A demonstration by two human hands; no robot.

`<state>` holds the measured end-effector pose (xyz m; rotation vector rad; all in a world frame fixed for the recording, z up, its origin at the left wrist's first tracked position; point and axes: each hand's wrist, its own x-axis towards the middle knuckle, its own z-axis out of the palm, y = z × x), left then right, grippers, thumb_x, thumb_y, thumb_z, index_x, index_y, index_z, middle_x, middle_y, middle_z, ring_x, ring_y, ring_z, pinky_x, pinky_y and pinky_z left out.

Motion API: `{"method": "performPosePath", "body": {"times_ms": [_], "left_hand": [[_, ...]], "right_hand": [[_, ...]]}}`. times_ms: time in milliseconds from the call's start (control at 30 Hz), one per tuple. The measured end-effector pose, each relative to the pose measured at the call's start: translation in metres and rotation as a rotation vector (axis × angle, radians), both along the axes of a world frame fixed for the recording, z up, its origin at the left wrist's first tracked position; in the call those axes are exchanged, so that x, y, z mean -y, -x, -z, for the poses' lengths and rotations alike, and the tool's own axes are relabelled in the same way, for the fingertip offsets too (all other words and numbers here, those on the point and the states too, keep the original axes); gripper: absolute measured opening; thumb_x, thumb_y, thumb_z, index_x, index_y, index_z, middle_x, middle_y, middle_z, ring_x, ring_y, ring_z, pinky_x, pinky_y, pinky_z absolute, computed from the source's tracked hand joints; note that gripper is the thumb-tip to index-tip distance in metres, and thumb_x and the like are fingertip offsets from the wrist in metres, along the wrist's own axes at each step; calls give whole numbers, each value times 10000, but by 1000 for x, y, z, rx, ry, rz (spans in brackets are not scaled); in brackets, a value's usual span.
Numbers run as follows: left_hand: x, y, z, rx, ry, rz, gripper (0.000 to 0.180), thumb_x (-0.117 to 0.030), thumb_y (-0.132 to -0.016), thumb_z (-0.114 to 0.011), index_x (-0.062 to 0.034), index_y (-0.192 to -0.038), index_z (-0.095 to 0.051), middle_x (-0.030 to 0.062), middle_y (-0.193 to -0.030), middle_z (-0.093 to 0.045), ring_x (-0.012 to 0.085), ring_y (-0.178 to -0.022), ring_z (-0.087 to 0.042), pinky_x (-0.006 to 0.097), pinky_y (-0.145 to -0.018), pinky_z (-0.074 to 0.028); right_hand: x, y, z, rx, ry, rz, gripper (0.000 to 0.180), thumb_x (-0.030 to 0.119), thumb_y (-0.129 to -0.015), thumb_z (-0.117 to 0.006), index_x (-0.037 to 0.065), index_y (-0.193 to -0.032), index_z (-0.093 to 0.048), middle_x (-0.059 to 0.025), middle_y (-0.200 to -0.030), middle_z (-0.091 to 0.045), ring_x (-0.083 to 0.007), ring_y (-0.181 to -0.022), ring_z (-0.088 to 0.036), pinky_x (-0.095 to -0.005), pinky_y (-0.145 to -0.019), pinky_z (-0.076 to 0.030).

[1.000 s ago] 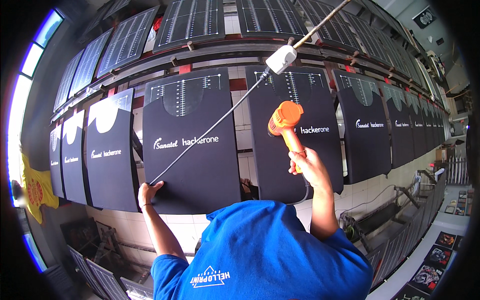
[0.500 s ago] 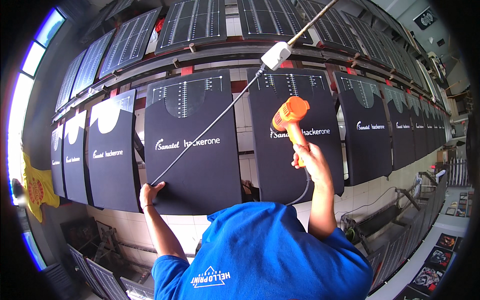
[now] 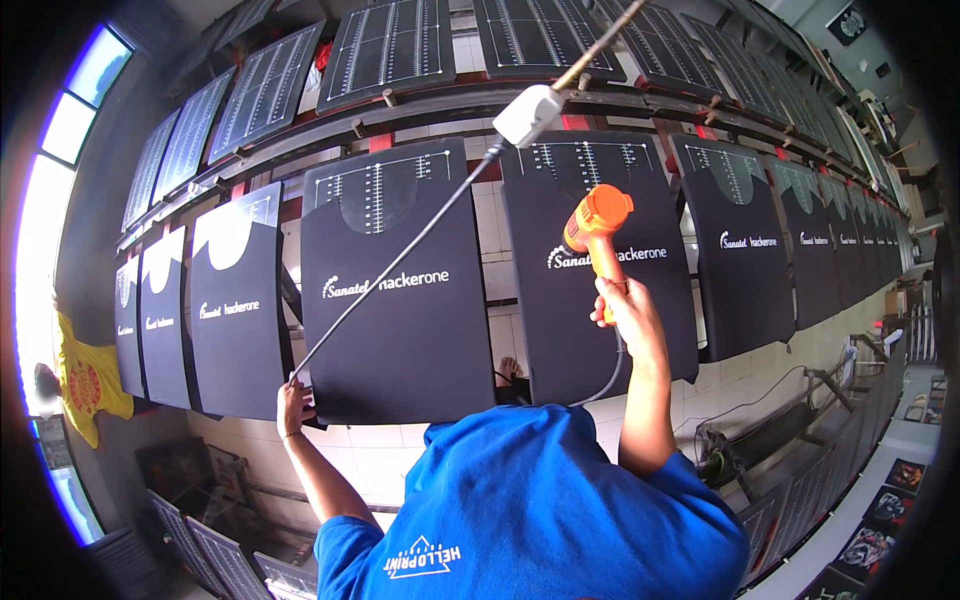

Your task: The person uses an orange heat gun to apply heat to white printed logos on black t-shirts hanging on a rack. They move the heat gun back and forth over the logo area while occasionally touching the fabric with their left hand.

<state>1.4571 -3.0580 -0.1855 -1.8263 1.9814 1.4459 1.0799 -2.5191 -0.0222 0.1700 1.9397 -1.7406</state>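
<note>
My right hand (image 3: 625,312) grips the handle of an orange heat gun (image 3: 597,222), held up in front of the white print on a black shirt (image 3: 600,280) stretched over a board. My left hand (image 3: 293,405) is closed at the lower left corner of the neighbouring black printed shirt (image 3: 400,330). A grey cord (image 3: 400,262) ends in that hand. The cord runs taut across that shirt up to a white plug block (image 3: 530,113) on a pole. A second length of cord loops down from the gun's handle behind my blue shirt.
A long row of boards carrying black printed shirts (image 3: 740,260) curves left and right, and a raised row of ruled black boards (image 3: 385,45) runs above it. A yellow shirt (image 3: 85,385) hangs far left by a bright window. Metal racks and framed prints (image 3: 865,550) lie lower right.
The heat gun has drifted a little to the right along the print. The white plug block has shifted left. My left hand has stayed at the shirt's corner.
</note>
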Motion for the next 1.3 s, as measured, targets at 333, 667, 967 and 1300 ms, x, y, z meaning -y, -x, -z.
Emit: {"method": "performPosePath", "body": {"times_ms": [333, 667, 967, 1300], "left_hand": [[67, -149, -52, 203, -195, -102, 619, -539, -996, -363, 11, -1193, -565, 169, -1065, -694, 324, -963, -661, 574, -812, -519], [249, -273, -39, 119, 248, -491, 420, -481, -990, -421, -83, -976, -556, 56, -750, -562, 189, -625, -525, 387, -492, -452], [395, -236, 14, 247, 815, -123, 542, -415, -1004, -438, 58, -811, -619, 227, -727, -634, 346, -633, -615, 490, -552, -478], [387, -185, 48, 143, 740, 12, 517, -421, -1014, -427, 58, -1091, -606, 271, -935, -662, 437, -863, -629, 477, -775, -488]], "right_hand": [[32, -18, -5, 2, 11, 97, 352, 354, -931, -642, 15, -992, -571, -30, -721, -575, -127, -600, -618, -247, -531, -500], [139, -127, -9, 225, 276, -161, 384, 325, -908, -673, -12, -1078, -598, -34, -727, -604, -137, -630, -632, -260, -568, -512], [224, -138, -3, 59, 211, -46, 380, 314, -903, -696, 14, -1101, -575, -18, -760, -596, -108, -648, -618, -242, -600, -512], [133, -205, 56, -43, -22, 231, 392, 65, -845, -700, -11, -1184, -519, -40, -811, -582, -113, -647, -610, -241, -595, -519]]}}
